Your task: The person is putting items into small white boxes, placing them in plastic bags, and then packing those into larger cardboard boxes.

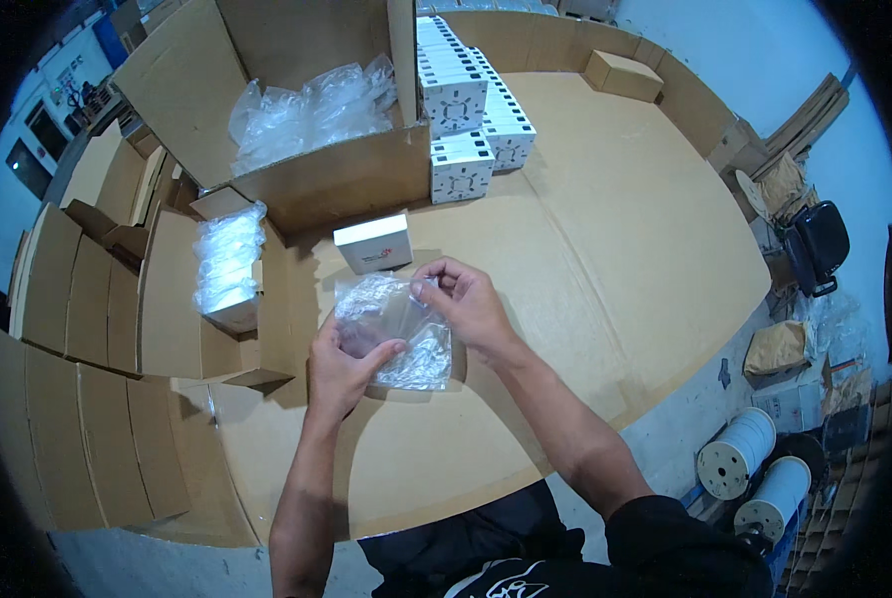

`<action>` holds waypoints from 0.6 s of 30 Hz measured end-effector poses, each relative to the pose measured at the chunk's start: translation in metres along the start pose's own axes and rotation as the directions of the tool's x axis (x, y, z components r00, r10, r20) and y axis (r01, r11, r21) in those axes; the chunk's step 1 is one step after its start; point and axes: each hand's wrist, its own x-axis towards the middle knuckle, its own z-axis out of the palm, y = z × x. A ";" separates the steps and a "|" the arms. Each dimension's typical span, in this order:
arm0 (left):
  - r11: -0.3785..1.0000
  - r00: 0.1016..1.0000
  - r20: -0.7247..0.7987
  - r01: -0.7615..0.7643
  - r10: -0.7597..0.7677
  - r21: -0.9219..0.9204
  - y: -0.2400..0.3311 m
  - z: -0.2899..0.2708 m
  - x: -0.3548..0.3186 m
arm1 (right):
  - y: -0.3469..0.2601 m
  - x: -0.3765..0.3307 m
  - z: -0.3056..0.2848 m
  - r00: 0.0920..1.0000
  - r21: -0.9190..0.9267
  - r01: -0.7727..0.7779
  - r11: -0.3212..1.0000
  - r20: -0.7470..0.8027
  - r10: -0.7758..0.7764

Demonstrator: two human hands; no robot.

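A clear bubble-wrap bag [414,361] is between my two hands, over the cardboard-covered table. My left hand [344,365] grips its left side, thumb laid across the front. At the bag's upper right edge, my right hand [466,304] pinches the plastic between thumb and fingers. Just beyond the bag stands a small white box [374,243], apart from both hands. Left of my hands, an open carton [174,321] holds a row of bubble-wrapped white boxes [231,261].
A large open carton [336,189] full of clear bubble bags [311,112] stands at the back. Beside it rise stacks of white boxes [456,100]. A closed brown box [623,77] lies far right against the table's cardboard rim. Cable spools [737,453] sit on the floor at right.
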 end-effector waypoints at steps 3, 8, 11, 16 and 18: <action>1.000 1.000 0.022 0.006 -0.006 0.014 0.001 -0.002 -0.001 | 0.001 0.005 -0.016 0.996 0.207 -0.050 0.977 -0.058 0.064; 0.998 0.998 0.000 -0.067 0.067 0.018 -0.006 0.005 0.002 | -0.017 0.002 -0.025 0.987 0.086 0.025 0.996 -0.162 -0.010; 0.996 0.996 -0.019 -0.085 0.086 0.038 -0.001 0.003 0.002 | -0.026 -0.001 -0.014 0.972 -0.269 0.234 0.934 0.060 -0.226; 0.991 0.993 -0.009 -0.119 0.119 0.061 -0.005 -0.001 0.006 | -0.036 -0.006 -0.014 0.968 -0.454 0.222 0.863 0.211 -0.138; 0.993 0.995 0.013 -0.099 0.098 0.060 -0.003 -0.002 0.006 | -0.032 -0.005 -0.019 0.970 -0.472 0.158 0.867 0.238 -0.047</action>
